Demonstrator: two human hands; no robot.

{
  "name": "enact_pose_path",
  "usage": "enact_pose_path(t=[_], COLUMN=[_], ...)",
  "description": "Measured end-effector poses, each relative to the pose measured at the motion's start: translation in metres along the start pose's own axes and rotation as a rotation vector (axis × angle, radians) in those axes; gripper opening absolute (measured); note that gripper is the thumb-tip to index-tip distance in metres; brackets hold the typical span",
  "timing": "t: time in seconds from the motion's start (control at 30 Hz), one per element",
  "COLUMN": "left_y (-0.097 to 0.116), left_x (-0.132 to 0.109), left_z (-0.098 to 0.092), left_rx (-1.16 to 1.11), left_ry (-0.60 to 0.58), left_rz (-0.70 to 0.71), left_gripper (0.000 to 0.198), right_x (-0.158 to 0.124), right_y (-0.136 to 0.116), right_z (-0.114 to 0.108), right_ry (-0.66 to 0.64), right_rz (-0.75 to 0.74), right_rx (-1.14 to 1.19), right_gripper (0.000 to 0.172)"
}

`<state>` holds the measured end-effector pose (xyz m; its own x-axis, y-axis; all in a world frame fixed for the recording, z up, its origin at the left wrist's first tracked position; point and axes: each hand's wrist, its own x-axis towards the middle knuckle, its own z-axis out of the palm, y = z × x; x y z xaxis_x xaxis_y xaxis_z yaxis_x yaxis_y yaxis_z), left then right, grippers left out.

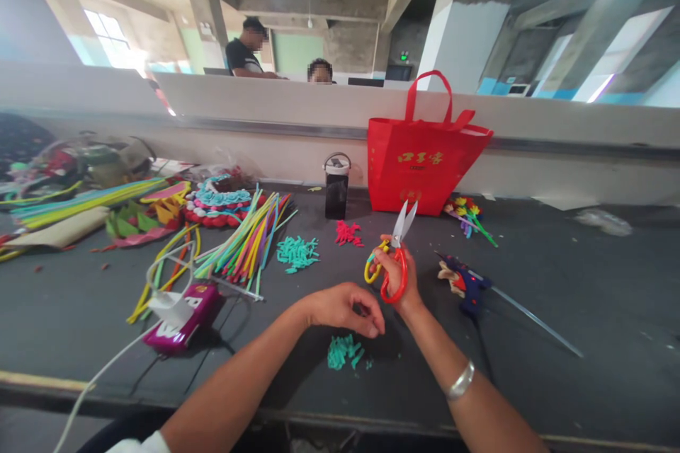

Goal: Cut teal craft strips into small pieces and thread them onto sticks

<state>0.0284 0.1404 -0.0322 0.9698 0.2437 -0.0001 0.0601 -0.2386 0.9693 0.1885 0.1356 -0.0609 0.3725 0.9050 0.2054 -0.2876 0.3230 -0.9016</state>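
My right hand [401, 279] grips a pair of scissors [399, 230] by its red and yellow handles, the blades pointing up and spread apart. Left of it, my left hand [345, 310] hovers with curled fingers, thumb and fingertips brought together; whatever they may hold is too small or hidden. Just below that hand lies a small pile of cut teal pieces [343, 352]. Farther back are a larger teal pile [297, 253] and a small heap of red-pink pieces [348, 233]. A bundle of colourful fuzzy stems [249, 237] lies to the left.
A glue gun [465, 287] with a long clear stick lies right. Behind stand a red bag [425, 163], a dark bottle [336, 187] and a small pipe-cleaner bunch [470, 216]. A purple power strip [183, 318] with a white plug sits left. Two people are beyond the partition [265, 102].
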Motion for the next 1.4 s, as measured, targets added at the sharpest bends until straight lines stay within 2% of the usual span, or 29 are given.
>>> enact_pose_path(t=[0.07, 0.13, 0.2, 0.33, 0.4, 0.43, 0.5, 0.63, 0.77, 0.9, 1.0, 1.13, 1.27, 1.4], left_y=[0.001, 0.003, 0.003, -0.003, -0.009, -0.012, -0.017, -0.021, -0.018, -0.017, -0.018, -0.016, -0.012, -0.009], left_x=[-0.001, -0.002, -0.001, 0.003, 0.006, 0.008, 0.01, 0.012, 0.013, 0.012, 0.011, 0.009, 0.008, 0.008], left_z=[0.001, 0.002, 0.002, -0.004, -0.009, -0.011, -0.014, -0.013, -0.008, -0.008, -0.01, -0.015, -0.018, -0.019], left_rx=[-0.046, -0.114, -0.23, -0.361, -0.365, -0.366, -0.371, -0.392, -0.392, -0.424, -0.558, -0.715, -0.748, -0.755], left_ry=[0.016, 0.101, 0.288, 0.784, 0.949, 0.995, 1.023, 0.939, 0.86, 0.84, 0.875, 0.974, 1.039, 1.112], left_rz=[0.047, 0.079, 0.091, 0.164, 0.162, 0.144, 0.092, 0.005, -0.003, -0.012, 0.013, 0.119, 0.222, 0.254], left_gripper=[0.033, 0.029, 0.026, 0.018, 0.014, 0.014, 0.015, 0.021, 0.021, 0.017, 0.015, 0.018, 0.021, 0.024], right_x=[0.0, -0.001, -0.001, -0.002, -0.003, -0.004, -0.006, -0.009, -0.012, -0.014, -0.015, -0.013, -0.015, -0.018], right_y=[-0.001, -0.002, -0.003, 0.0, 0.002, 0.003, 0.003, -0.002, -0.008, -0.008, -0.006, -0.002, 0.001, 0.002], right_z=[0.001, 0.001, 0.001, 0.001, 0.001, 0.001, 0.001, 0.003, 0.006, 0.009, 0.009, 0.005, 0.002, 0.005], right_ry=[0.004, 0.013, 0.013, -0.002, -0.019, -0.034, -0.067, -0.118, -0.15, -0.159, -0.121, -0.063, -0.135, -0.166], right_rz=[0.01, 0.014, 0.011, -0.015, -0.029, -0.035, -0.049, -0.083, -0.106, -0.113, -0.139, -0.278, -0.361, -0.395], right_rx=[-0.001, -0.009, -0.024, -0.032, -0.043, -0.055, -0.094, -0.193, -0.285, -0.313, -0.387, -0.625, -0.87, -0.978], right_gripper=[0.041, 0.041, 0.041, 0.04, 0.039, 0.039, 0.038, 0.036, 0.034, 0.035, 0.035, 0.036, 0.035, 0.038])
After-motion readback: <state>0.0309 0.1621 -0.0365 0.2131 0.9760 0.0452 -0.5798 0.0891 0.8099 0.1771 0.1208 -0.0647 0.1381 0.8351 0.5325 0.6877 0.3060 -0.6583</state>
